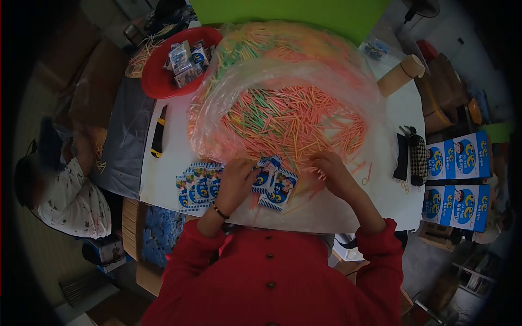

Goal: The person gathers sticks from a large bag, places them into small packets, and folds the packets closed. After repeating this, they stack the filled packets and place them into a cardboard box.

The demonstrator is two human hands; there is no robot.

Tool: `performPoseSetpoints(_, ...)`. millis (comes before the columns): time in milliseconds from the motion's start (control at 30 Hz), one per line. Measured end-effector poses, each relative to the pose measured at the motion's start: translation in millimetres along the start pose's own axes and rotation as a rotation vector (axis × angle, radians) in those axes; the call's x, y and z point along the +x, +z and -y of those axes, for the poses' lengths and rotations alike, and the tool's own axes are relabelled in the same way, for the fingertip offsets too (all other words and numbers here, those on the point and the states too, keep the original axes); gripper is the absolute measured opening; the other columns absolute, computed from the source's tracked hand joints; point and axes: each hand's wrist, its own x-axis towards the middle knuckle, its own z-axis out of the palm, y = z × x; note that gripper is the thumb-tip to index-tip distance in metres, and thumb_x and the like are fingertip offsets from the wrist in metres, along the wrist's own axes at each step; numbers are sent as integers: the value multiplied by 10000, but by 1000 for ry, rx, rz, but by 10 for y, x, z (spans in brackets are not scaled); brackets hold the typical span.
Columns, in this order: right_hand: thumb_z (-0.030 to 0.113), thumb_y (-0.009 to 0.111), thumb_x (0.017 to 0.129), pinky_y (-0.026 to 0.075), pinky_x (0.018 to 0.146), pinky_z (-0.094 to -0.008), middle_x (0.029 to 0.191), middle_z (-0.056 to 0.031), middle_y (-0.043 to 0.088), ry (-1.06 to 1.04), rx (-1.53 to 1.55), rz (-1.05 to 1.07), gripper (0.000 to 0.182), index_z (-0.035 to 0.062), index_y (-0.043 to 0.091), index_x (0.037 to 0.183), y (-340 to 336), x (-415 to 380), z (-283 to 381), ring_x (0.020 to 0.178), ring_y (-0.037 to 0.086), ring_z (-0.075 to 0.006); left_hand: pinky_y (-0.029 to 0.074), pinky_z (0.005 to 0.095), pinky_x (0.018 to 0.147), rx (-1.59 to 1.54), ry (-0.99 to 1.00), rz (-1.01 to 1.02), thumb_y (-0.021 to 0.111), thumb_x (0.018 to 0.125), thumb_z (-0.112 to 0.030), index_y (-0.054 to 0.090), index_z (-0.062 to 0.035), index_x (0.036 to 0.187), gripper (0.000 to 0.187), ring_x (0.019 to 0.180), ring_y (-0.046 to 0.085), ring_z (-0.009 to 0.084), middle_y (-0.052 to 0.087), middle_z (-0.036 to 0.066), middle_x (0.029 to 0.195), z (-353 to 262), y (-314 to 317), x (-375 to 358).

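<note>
My left hand (235, 183), a dark bracelet on its wrist, has its fingers closed at the edge of a blue-and-white printed packet (267, 173). Another such packet (280, 190) lies tilted against it on the right. Beside my left hand, several more packets (198, 183) overlap in a row on the table. My right hand (333, 175) is closed in a pinch, with the ends of thin pink sticks (321, 175) showing beneath its fingers. Just beyond both hands, a large clear plastic bag (209, 127) lies open, full of pink, green and yellow sticks (296, 117).
On the white table (171, 127) are a red bowl (152, 81) of packets, a yellow-and-black utility knife (158, 133), a cardboard tube (399, 76) and a dark patterned case (417, 157). Printed boxes (457, 157) stand at right. Another person (73, 190) sits at left.
</note>
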Motion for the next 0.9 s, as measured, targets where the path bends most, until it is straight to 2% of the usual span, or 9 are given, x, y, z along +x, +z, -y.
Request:
performPoseSetpoints(33,-28,584,791,454,865,-350,1043,-85,589,-5,-3,0,250,40,579,1031,33,19,-32,986,567,-244,435,411,755,171,-33,-45,679,794,-126,603,-20,994,239,864,549,322,569,129,919,-78,-4,48)
performPoseSetpoints(100,-26,538,898,460,882,-318,1138,-76,584,370,792,-294,169,36,569,1053,121,77,-84,1053,563,-178,438,410,747,342,-62,-93,679,795,-123,619,-26,1035,266,872,548,316,570,123,939,-142,-2,125)
performPoseSetpoints(200,29,506,959,448,905,-281,1170,-60,576,371,852,-505,184,27,545,1139,378,175,-196,1077,544,-128,450,420,784,463,-44,-123,675,785,-98,625,-39,1121,345,933,546,314,575,114,1024,-154,-15,192)
performPoseSetpoints(300,35,535,945,438,914,-257,1184,-55,569,335,758,-556,253,19,528,1197,568,240,-307,1058,544,-115,477,395,810,118,102,-191,647,836,-90,613,-14,1140,316,948,591,275,607,119,1037,-82,-65,190)
performPoseSetpoints(567,135,537,965,454,823,-245,1081,-70,607,699,923,-539,202,-11,594,1092,302,353,-228,942,543,-122,543,307,829,-1502,-674,-133,522,981,-153,608,-2,1114,219,933,666,187,672,83,1058,-83,-23,171)
performPoseSetpoints(633,161,529,971,454,799,-245,1073,-73,607,872,974,-550,210,-11,606,1064,216,378,-326,929,541,-128,543,322,837,-1559,-694,-75,520,983,-165,598,3,1116,229,945,664,195,671,88,1060,-99,-61,227)
performPoseSetpoints(700,207,510,981,462,765,-265,979,-43,607,654,1701,-581,244,-11,584,1060,234,350,-531,904,560,-127,544,337,845,-1614,-709,-9,518,984,-177,588,9,1118,239,957,663,204,670,93,1061,-114,-80,250)
performPoseSetpoints(833,193,487,996,459,815,-276,957,-34,601,576,1695,-497,223,-5,578,1043,203,321,-423,930,566,-134,532,337,864,-1658,-739,41,520,983,-185,572,13,1148,263,975,655,203,668,100,1066,-73,-46,236)
performPoseSetpoints(900,192,484,1001,448,875,-283,949,-29,597,730,1460,-775,207,1,565,1003,202,398,-107,967,568,-143,528,326,866,-1645,-722,63,524,982,-186,572,12,1156,268,976,652,193,667,97,1072,-59,8,188)
